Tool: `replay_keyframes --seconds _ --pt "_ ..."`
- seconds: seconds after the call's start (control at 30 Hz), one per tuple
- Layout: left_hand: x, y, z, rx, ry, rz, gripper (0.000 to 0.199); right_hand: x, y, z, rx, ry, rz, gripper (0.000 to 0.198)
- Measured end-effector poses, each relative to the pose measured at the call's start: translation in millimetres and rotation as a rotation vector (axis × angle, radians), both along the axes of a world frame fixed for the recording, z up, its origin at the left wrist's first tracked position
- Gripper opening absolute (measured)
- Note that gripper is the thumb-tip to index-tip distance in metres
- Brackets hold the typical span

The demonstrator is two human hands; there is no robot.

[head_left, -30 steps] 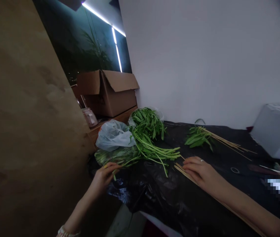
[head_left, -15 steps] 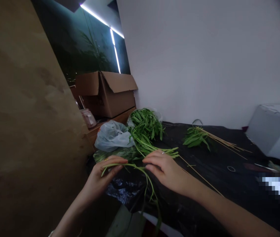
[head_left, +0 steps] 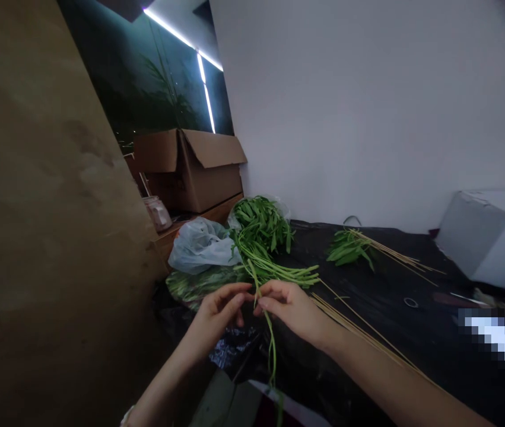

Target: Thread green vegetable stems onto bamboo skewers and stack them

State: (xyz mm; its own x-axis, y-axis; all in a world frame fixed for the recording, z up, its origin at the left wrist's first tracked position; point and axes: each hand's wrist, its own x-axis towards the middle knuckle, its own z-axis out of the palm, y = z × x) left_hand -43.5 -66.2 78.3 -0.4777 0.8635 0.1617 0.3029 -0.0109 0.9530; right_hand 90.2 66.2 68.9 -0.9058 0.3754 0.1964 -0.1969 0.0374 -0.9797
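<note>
A single green water spinach stem (head_left: 272, 344) stands nearly upright between my hands, its lower end hanging toward my lap. My right hand (head_left: 288, 305) pinches it between thumb and fingers. From the other side my left hand (head_left: 228, 305) brings its curled fingertips against the same stem; the exact contact is partly hidden. Just beyond my hands lies a bunch of water spinach (head_left: 263, 228), leaves at the back and cut stems pointing right. Thin sticks (head_left: 354, 326) lie beside and under my right forearm.
Black plastic sheeting (head_left: 390, 332) covers the work surface. A pale plastic bag (head_left: 203, 246) sits behind my left hand. To the right are a small leafy bundle with sticks (head_left: 350, 249), a ring (head_left: 411, 302) and a white box (head_left: 488, 237). A cardboard box (head_left: 207, 178) stands at the back left.
The stem has turned from lying across my left hand to nearly upright. My left hand has moved right, close to my right hand. More sticks show beside my right forearm.
</note>
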Motion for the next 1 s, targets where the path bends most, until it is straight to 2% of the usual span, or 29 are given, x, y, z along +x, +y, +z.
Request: replay_keyframes --seconds 0.1,0.23,0.3,0.4,0.47,0.6,0.7,0.77,0.83,0.9,1.0 --pt "5.4 6.4 -14.0 -0.074 -0.084 -0.080 0.056 0.5 3.6 -7.1 0.012 0.005 -0.057 0.018" --pt "11.7 14.8 -28.6 -0.070 -0.078 -0.125 0.061 2.2 5.5 -18.5 -0.011 -0.007 -0.064 0.023" --pt "13.0 18.5 -33.9 -0.062 -0.002 -0.085 0.052 4.9 5.4 -22.1 -0.032 -0.031 -0.062 0.024" --pt "14.3 22.3 -38.7 -0.071 0.226 -0.024 0.029 10.7 5.7 -24.6 -0.026 -0.076 -0.091 0.022" --pt "15.8 22.7 -39.0 -0.105 0.338 -0.033 0.028 14.5 7.6 -25.7 -0.038 -0.082 -0.111 0.021" --pt "17.4 11.3 -35.8 -0.294 0.391 -0.193 0.022 19.7 18.0 -28.2 -0.102 -0.039 -0.197 0.023" --pt "9.3 -9.8 -37.5 -0.535 0.285 -0.419 0.014 22.6 28.6 -30.5 -0.162 -0.008 -0.248 0.027" --pt "-2.4 -23.3 -40.3 -0.622 0.227 -0.502 0.018 24.1 33.3 -31.6 -0.187 -0.001 -0.247 0.029" --pt "-16.5 -30.3 -41.3 -0.649 0.234 -0.446 0.024 24.9 34.6 -31.8 -0.195 -0.002 -0.234 0.030" --pt "-27.8 -27.8 -38.8 -0.606 0.289 -0.295 0.029 24.5 32.8 -31.1 -0.196 -0.011 -0.222 0.031" --pt "-29.1 -9.4 -32.1 -0.349 0.396 -0.090 0.031 23.2 27.2 -28.9 -0.183 -0.015 -0.221 0.032"
